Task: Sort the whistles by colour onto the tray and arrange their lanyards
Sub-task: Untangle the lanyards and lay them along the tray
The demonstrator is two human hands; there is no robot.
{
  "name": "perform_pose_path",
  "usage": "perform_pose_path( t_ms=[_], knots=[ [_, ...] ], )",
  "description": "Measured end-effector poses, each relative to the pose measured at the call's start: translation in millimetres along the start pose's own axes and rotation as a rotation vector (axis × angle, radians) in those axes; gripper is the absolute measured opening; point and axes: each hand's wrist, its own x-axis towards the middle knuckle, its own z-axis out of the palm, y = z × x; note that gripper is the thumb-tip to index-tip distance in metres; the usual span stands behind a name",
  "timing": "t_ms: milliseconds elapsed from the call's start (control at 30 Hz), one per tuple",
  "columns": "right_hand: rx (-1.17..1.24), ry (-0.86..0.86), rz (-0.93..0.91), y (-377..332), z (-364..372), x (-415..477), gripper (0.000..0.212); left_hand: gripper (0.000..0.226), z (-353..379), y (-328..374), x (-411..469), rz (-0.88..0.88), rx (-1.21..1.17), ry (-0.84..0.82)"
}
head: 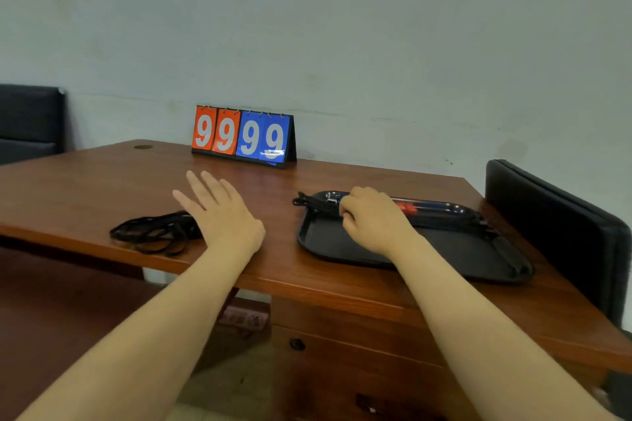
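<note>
One view to enter, the head camera.

1. Tray (345,246): black, on the right half of the table (85,188). Most of its floor is bare.
2. Red whistle (407,207): lying along the tray's far rim, just right of the right hand. We also note a small silver piece (333,198) at the far left corner. Whether it is a whistle or a clip, we cannot tell.
3. Tray lanyards (478,223): black cords running from the far left corner along the far rim and down the right side, partly bunched.
4. Loose lanyards (150,236): a tangled black bundle on the table, well apart from the tray, near the front edge. Any whistles on it are hidden.
5. Left hand (222,212): flat, fingers straight and spread, holding nothing, its palm edge just beside the loose lanyards.
6. Right hand (372,219): fingers curled down at the tray's far left corner, gripping the tray lanyards as far as we can judge. What is under the fingertips is hidden.
7. Scoreboard (242,137): at the table's back edge, reading 99 in red and 99 in blue.

Progress, in our judgement: early to middle. One colour is started on the tray, while the table bundle is not yet sorted and the cords are not yet laid straight.
</note>
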Motion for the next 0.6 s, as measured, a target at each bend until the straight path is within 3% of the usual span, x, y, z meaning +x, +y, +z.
perform_pose_path(
  t_ms=[133, 200, 300, 400, 500, 600],
  knots=[
    [0.036, -0.023, -0.07, -36, 9, 21, 0.023, 0.094, 13, -38, 6, -0.152, -0.135, -0.094],
    [0.05, -0.011, -0.097, -51, 13, 30, 0.024, 0.072, 22, -51, 10, -0.154, -0.302, -0.171],
    [0.086, -0.016, -0.13, -70, 18, 44, 0.023, 0.03, 21, -55, 22, 0.035, -0.511, -0.282],
    [0.126, -0.064, -0.134, -85, 21, 57, 0.023, 0.044, 18, -47, 28, 0.151, -0.621, -0.354],
    [0.158, -0.133, -0.11, -96, 27, 70, 0.028, 0.061, 24, -41, 30, 0.112, -0.741, -0.27],
    [0.227, -0.178, -0.147, -104, 32, 78, 0.037, 0.044, 27, -42, 31, 0.096, -0.745, -0.113]
  ],
)
